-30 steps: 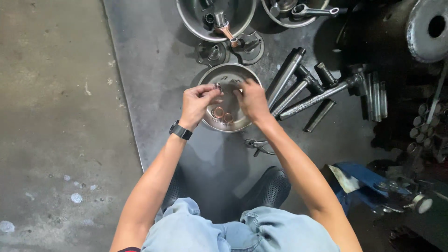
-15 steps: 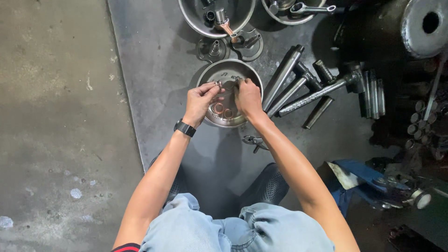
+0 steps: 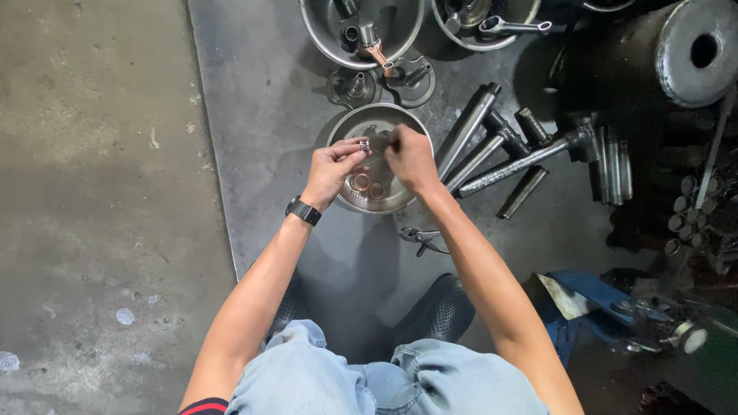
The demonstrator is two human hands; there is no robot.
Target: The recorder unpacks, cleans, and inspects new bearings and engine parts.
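Pinching a small metal ring [image 3: 364,144] above the steel bowl [image 3: 343,131].
Left hand [image 3: 332,167] grips its rim; right hand [image 3: 411,157] closed, contents unclear; ring looks light, rigid, likely oily.

A mechanic's workshop, with the work done down on the floor.

A dark, greasy mat [image 3: 269,154] covers bare stained concrete [image 3: 92,192]. On the mat stands a steel bowl [image 3: 343,138] with small metal rings in it; beyond it are more steel bowls [image 3: 323,34] holding engine parts, to its right a row of steel shafts [image 3: 492,150], farther right a heavy metal drum [image 3: 676,54], and just below it pliers [image 3: 419,237].
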